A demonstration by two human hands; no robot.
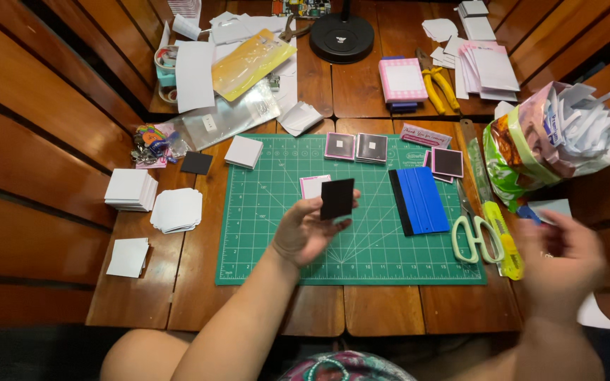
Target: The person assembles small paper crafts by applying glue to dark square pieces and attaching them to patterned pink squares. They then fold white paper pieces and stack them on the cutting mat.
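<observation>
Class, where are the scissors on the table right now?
In the head view, the scissors lie at the right edge of the green cutting mat, between the blue squeegee and a yellow cutter.

One green cutting mat. One blue squeegee. One pair pale-green scissors. One pair yellow-handled pliers. One black lamp base. One bag of paper scraps. Two hands: left hand, right hand.

Head view, steeply down, close
</observation>
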